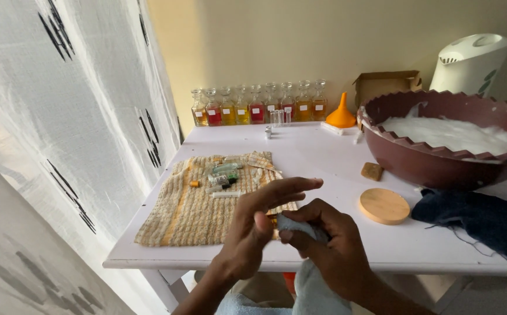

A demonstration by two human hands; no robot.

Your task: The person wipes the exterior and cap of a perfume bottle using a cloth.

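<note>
Both hands meet just above the near edge of the table (323, 248). The left hand (259, 224) is raised with its fingers stretched out flat toward the right, open, the thumb tucked toward the palm. The right hand (329, 245) sits just beside it, curled shut around a fold of light blue-grey cloth (303, 226); the rest of that cloth hangs down past the table edge toward the lap. Whether anything small is wrapped inside the fold, I cannot tell.

Just beyond the hands lies a beige-and-yellow striped towel (192, 213) with several small glass vials (224, 175) scattered on its far half. To the right of the hands rests a round wooden lid (384, 206), with a small brown block (372, 171) behind it. A large maroon scalloped bowl (434, 163) holding something white fills the right side, a dark blue cloth (481, 219) bunched below it.

Along the back wall stand a row of glass stoppered bottles (256, 108) with red and amber liquids, an orange funnel (341, 112), a cardboard box (386, 84) and a white kettle (469, 61). A white curtain (72, 116) with black marks hangs on the left.
</note>
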